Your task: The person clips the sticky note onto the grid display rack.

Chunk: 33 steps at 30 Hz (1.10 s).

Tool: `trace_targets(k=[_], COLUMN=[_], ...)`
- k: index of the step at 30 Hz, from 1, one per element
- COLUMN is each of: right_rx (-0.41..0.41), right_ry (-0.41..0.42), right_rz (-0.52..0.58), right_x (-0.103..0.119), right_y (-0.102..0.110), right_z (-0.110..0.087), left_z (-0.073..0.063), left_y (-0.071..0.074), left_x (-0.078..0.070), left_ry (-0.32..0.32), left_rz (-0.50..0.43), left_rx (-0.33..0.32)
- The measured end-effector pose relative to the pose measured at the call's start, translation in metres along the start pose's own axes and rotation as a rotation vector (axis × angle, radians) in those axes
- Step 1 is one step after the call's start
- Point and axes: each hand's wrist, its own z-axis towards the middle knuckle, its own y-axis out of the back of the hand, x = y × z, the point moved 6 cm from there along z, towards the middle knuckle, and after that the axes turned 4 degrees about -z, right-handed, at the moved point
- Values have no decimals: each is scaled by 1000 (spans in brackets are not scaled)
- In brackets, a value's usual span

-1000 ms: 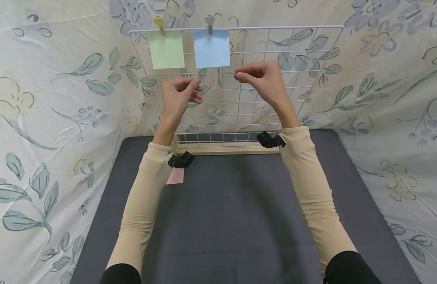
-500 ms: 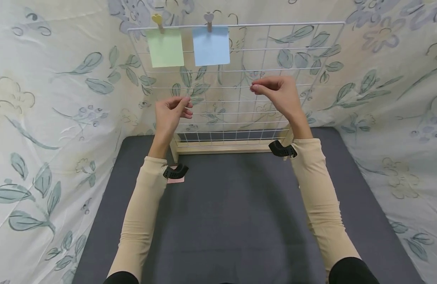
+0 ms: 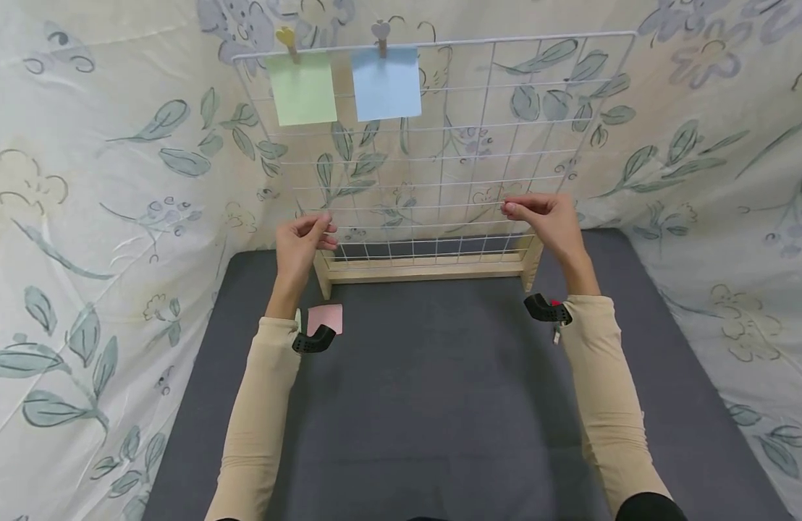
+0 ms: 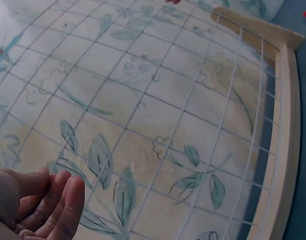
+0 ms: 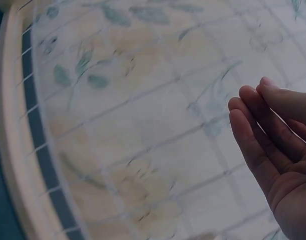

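Both hands hang in front of a white wire grid panel (image 3: 492, 40), apart from each other and holding nothing. My left hand (image 3: 299, 246) is by the panel's lower left, thumb near the loosely bent fingers; the left wrist view shows the same hand (image 4: 42, 205) without anything in its grasp. At the lower right is my right hand (image 3: 549, 224), fingers relaxed and bare in the right wrist view too. A green paper note (image 3: 302, 88) hangs from the top bar under a yellow heart clothespin (image 3: 286, 36). Beside it a blue paper note (image 3: 386, 83) hangs under a grey heart clothespin (image 3: 381, 30).
The panel stands in a wooden base (image 3: 427, 270) on a dark grey tabletop (image 3: 427, 391). A pink paper note (image 3: 326, 317) lies by the left wrist, with a pale green edge beside it. Small red and pale items (image 3: 555, 302) show partly behind the right wrist camera. Floral cloth (image 3: 720, 239) surrounds the table.
Both hands have come down from just below the blue note toward the panel's lower part and moved apart. More of the pink note and the wooden base now shows. The hung notes stay clipped.
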Motion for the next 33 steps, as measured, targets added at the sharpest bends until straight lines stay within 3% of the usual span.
trace_targets(k=[6,12,22,33], right_rx=[-16,-46,-70,-61], right_ry=[-74,-129,-181,-272], right_rz=[5,-27,-45,-49], right_x=[-41,-66,-98,-136], right_y=[9,17,26,35], right_z=[-17,-33,-57,-93], left_z=[-6,-18,-42,-54], left_y=[13,23,29,70], left_x=[20,40,53,110], left_ry=[32,93,162,214], left_rz=[13,37,115,110], left_rx=[-21,-40,-63,-190])
